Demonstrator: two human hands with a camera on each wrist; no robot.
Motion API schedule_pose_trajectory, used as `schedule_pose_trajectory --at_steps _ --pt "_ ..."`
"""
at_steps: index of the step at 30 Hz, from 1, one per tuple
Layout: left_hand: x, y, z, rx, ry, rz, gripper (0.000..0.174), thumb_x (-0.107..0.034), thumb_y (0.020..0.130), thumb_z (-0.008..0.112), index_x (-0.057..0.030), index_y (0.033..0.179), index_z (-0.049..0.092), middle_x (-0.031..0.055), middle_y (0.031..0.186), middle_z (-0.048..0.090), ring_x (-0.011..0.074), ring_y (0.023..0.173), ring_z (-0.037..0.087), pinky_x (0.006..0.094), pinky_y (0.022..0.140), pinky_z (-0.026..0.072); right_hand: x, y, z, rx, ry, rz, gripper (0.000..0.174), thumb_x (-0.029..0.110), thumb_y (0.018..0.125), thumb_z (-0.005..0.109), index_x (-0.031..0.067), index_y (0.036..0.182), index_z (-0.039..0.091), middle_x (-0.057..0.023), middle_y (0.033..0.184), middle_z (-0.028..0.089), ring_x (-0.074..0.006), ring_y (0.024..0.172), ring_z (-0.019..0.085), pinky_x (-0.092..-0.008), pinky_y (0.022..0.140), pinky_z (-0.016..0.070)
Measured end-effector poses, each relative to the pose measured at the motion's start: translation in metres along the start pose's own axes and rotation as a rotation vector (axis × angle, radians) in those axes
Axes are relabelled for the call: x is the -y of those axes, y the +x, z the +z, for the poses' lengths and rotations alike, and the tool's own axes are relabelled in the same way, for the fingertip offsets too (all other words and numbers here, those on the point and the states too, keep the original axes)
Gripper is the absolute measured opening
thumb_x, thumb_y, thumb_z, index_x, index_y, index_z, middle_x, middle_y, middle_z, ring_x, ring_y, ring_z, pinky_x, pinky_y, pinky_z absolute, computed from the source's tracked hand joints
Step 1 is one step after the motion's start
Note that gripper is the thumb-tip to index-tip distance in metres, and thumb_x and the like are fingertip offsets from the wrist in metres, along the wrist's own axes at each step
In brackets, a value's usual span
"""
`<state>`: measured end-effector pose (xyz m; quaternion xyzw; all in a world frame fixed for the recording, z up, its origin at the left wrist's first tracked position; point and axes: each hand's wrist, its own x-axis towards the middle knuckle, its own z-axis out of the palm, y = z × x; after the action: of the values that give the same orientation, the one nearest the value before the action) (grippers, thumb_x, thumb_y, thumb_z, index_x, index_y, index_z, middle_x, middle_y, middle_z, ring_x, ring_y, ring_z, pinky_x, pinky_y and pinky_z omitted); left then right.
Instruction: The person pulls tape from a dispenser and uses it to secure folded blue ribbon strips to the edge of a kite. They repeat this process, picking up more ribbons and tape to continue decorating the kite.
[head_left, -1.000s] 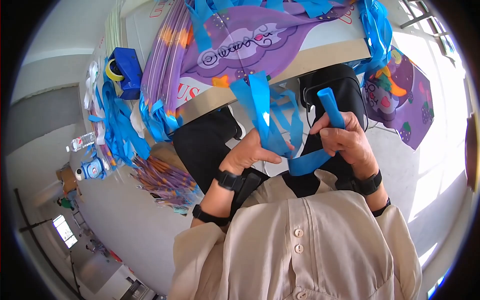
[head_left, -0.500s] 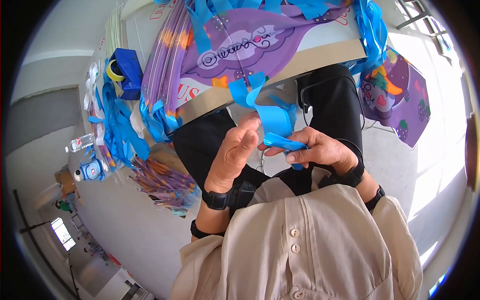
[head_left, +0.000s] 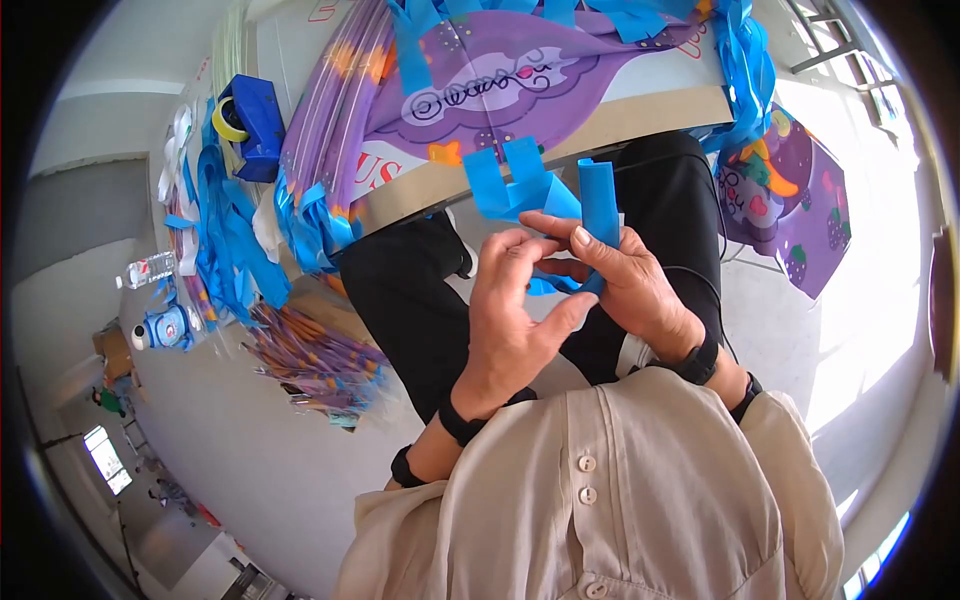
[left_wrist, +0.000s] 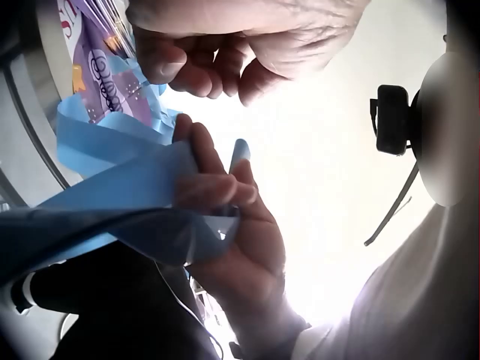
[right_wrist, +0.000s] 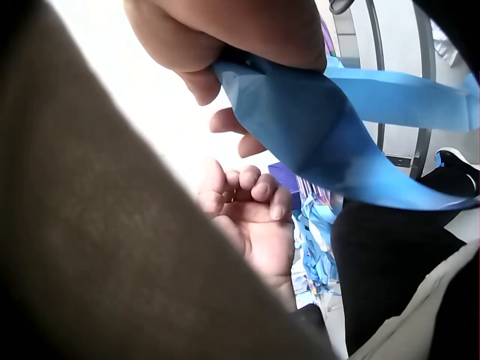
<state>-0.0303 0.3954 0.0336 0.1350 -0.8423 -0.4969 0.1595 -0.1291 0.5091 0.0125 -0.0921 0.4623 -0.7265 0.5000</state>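
A wide blue ribbon (head_left: 599, 200) stands up in a flattened roll from my right hand (head_left: 640, 285), which pinches it between thumb and fingers. In the right wrist view the ribbon (right_wrist: 300, 120) twists out of the right hand (right_wrist: 240, 30) and trails away to the right. My left hand (head_left: 510, 325) is beside it, palm turned toward the right hand, holding nothing. Its fingers are loosely bent in the left wrist view, where the left hand (left_wrist: 247, 45) is above the right hand (left_wrist: 251, 247) and apart from it. More loops of the ribbon (left_wrist: 112, 142) hang toward the table.
Ahead, a table edge (head_left: 640, 112) carries a purple printed cloth (head_left: 480, 90), bundled purple pieces (head_left: 335, 110) and a blue tape dispenser (head_left: 258, 128). Blue ribbons (head_left: 740, 80) hang at the right corner near another purple printed cloth (head_left: 790, 200). Wrapped bundles (head_left: 310, 360) lie on the floor at left.
The left hand has let go of the ribbon and moved in beside the right hand. The right hand's roll tipped flat, then came upright again, shifted left of its first place.
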Motion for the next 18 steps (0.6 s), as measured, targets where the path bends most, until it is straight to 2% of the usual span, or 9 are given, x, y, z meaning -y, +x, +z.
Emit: schedule_pose_trajectory --at_steps 1,4,7,11,13,14,15,17,18 --pt "0.001 -0.002 0.009 -0.010 0.066 -0.025 0.052 -0.014 0.061 0.080 -0.0011 0.105 0.055 0.0133 0.107 0.046 0.0270 0.097 0.049 0.0360 0.075 0.0434 -0.001 -0.001 0.003 0.000 -0.004 0.001 0.042 0.033 0.094 0.047 0.0026 0.121 0.056 -0.0046 0.100 0.062 -0.0113 0.093 0.055 -0.0278 0.083 0.0437" --pt "-0.002 -0.001 0.015 -0.023 0.315 0.041 0.053 -0.012 0.056 0.081 -0.0022 0.103 0.058 0.0118 0.105 0.048 0.0280 0.094 0.047 0.0358 0.076 0.0426 -0.003 -0.005 0.004 -0.089 0.047 0.046 0.041 0.034 0.095 0.046 0.0023 0.120 0.057 -0.0043 0.103 0.060 -0.0125 0.096 0.054 -0.0271 0.087 0.0426" --pt "0.005 -0.004 0.021 0.048 0.321 0.122 0.040 -0.007 0.063 0.074 -0.0008 0.099 0.059 0.0112 0.098 0.050 0.0288 0.091 0.047 0.0395 0.075 0.0411 -0.002 -0.003 0.010 -0.126 0.256 0.085 0.041 0.034 0.095 0.047 0.0023 0.119 0.057 -0.0048 0.104 0.060 -0.0131 0.097 0.053 -0.0271 0.088 0.0424" --pt "0.021 -0.008 0.019 -0.012 0.164 0.096 0.021 -0.005 0.072 0.068 -0.0001 0.092 0.061 0.0080 0.077 0.054 0.0247 0.070 0.053 0.0340 0.068 0.0429 0.001 0.003 0.006 -0.090 0.212 0.111 0.044 0.037 0.092 0.051 0.0001 0.115 0.059 -0.0068 0.102 0.061 -0.0142 0.097 0.054 -0.0275 0.088 0.0427" --pt "0.024 -0.016 0.001 0.093 -0.172 -0.193 0.014 -0.006 0.078 0.065 0.0006 0.090 0.061 0.0061 0.075 0.059 0.0171 0.066 0.055 0.0278 0.064 0.0435 0.029 0.014 -0.018 0.219 -0.138 0.196 0.046 0.039 0.087 0.059 -0.0021 0.108 0.062 -0.0084 0.097 0.063 -0.0152 0.095 0.058 -0.0277 0.084 0.0464" --pt "0.018 -0.014 -0.013 0.192 -0.454 -0.363 0.011 -0.010 0.081 0.062 -0.0008 0.084 0.057 0.0095 0.073 0.057 0.0194 0.065 0.053 0.0304 0.062 0.0423 0.053 0.022 -0.022 0.228 -0.248 0.275 0.043 0.036 0.082 0.066 -0.0032 0.099 0.065 -0.0093 0.088 0.066 -0.0159 0.086 0.063 -0.0270 0.077 0.0504" --pt "0.021 -0.013 -0.024 0.192 -0.458 -0.365 0.011 -0.010 0.081 0.062 -0.0008 0.084 0.057 0.0095 0.073 0.057 0.0194 0.065 0.053 0.0304 0.062 0.0423 0.071 0.035 -0.031 0.211 -0.377 0.302 0.034 0.029 0.081 0.068 -0.0026 0.095 0.066 -0.0089 0.083 0.067 -0.0152 0.075 0.065 -0.0238 0.066 0.0526" --pt "0.030 -0.013 -0.043 0.491 -0.573 -0.308 0.012 -0.011 0.083 0.062 -0.0001 0.086 0.058 0.0068 0.073 0.057 0.0139 0.064 0.052 0.0263 0.061 0.0422 0.116 0.067 -0.035 0.169 -0.547 0.240 0.026 0.020 0.080 0.066 -0.0045 0.089 0.065 -0.0106 0.081 0.067 -0.0116 0.063 0.064 -0.0180 0.052 0.0512" --pt "0.036 -0.015 -0.046 0.542 -0.603 -0.378 0.013 -0.011 0.083 0.062 0.0003 0.088 0.059 0.0052 0.074 0.056 0.0134 0.065 0.051 0.0254 0.063 0.0421 0.141 0.087 -0.039 0.194 -0.631 0.206 0.025 0.020 0.080 0.067 -0.0029 0.088 0.065 -0.0079 0.077 0.066 -0.0087 0.060 0.062 -0.0153 0.047 0.0476"
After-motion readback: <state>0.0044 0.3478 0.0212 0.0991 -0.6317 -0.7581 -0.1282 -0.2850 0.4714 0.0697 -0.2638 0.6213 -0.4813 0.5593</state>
